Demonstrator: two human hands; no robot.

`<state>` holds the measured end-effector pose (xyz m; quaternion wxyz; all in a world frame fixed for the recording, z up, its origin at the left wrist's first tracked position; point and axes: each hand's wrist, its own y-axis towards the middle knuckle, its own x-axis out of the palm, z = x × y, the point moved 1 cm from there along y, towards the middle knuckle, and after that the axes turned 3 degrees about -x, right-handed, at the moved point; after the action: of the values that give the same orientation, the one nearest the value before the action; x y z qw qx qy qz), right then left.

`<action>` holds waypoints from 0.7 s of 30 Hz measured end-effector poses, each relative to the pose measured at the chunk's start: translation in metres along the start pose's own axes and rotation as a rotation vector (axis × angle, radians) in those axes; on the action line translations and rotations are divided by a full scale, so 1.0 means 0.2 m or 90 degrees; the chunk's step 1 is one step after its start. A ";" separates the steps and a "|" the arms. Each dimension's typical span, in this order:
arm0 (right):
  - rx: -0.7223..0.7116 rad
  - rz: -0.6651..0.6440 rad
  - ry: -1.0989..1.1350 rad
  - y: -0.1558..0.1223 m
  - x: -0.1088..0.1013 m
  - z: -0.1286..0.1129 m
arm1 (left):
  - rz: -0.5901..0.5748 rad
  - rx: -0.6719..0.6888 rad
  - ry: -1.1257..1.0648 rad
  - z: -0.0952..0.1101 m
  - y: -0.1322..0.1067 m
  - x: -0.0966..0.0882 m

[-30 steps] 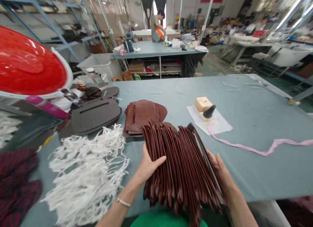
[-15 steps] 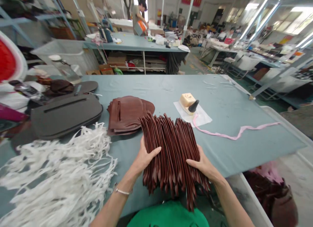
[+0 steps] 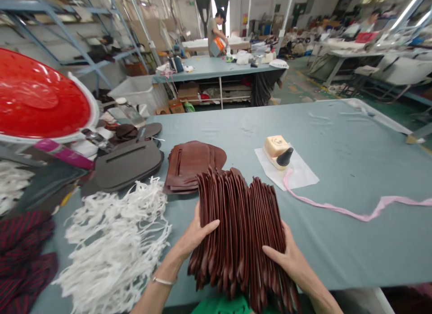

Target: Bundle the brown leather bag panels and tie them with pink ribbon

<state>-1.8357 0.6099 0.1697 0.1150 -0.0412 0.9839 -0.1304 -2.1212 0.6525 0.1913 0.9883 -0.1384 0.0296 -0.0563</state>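
Head view: vs. half sec ago, right hand [image 3: 286,260] slid lower on brown leather pieces [image 3: 236,228], left hand [image 3: 195,233] unchanged; both w/ fingers clasping stack between them, now squarer.

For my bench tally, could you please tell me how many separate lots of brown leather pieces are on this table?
2: an upright bundle pressed between the left hand and right hand, and a flat stack just behind it. More may be hidden.
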 end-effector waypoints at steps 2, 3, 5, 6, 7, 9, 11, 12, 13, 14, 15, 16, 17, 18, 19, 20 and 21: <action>0.007 0.003 -0.010 0.03 -0.01 -0.01 | 0.007 -0.001 0.011 0.00 0.01 -0.01; 0.008 0.005 -0.009 0.04 -0.02 -0.01 | 0.014 0.000 0.021 0.00 0.02 -0.02; 0.009 0.008 0.002 0.06 -0.02 -0.02 | 0.026 -0.002 0.048 0.01 0.04 -0.03; 0.013 0.010 0.012 0.07 -0.02 -0.02 | 0.031 -0.009 0.062 0.01 0.05 -0.03; 0.021 0.012 0.022 0.08 -0.01 -0.03 | 0.035 -0.018 0.074 0.00 0.06 -0.02; 0.036 0.007 0.044 0.12 0.00 -0.04 | 0.057 -0.024 0.086 0.00 0.09 0.02; 0.036 -0.004 0.058 0.19 0.02 -0.06 | 0.082 -0.003 0.081 0.00 0.11 0.08; 0.029 -0.005 0.059 0.22 0.02 -0.06 | 0.093 0.013 0.073 0.00 0.13 0.12; 0.022 -0.001 0.056 0.25 0.02 -0.07 | 0.103 0.026 0.063 -0.01 0.14 0.14; 0.019 0.009 0.051 0.27 0.01 -0.06 | 0.108 0.034 0.053 -0.01 0.15 0.17; 0.021 0.024 0.044 0.29 0.01 -0.06 | 0.109 0.036 0.047 -0.01 0.16 0.18; 0.027 0.045 0.032 0.30 0.00 -0.06 | 0.112 0.034 0.044 -0.02 0.17 0.19; 0.031 0.073 0.011 0.30 0.00 -0.06 | 0.114 0.030 0.044 -0.02 0.17 0.19; 0.028 0.106 -0.022 0.29 -0.01 -0.06 | 0.115 0.025 0.046 -0.02 0.18 0.19; 0.015 0.138 -0.066 0.28 -0.01 -0.07 | 0.116 0.020 0.049 -0.02 0.18 0.19; -0.007 0.168 -0.115 0.27 0.00 -0.08 | 0.120 0.017 0.051 -0.02 0.18 0.19; -0.029 0.191 -0.162 0.25 0.01 -0.09 | 0.125 0.017 0.059 -0.01 0.17 0.20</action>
<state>-1.8445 0.6628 0.1735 0.2558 0.0872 0.9592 -0.0834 -2.0776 0.6803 0.1780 0.9885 -0.1186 0.0879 0.0339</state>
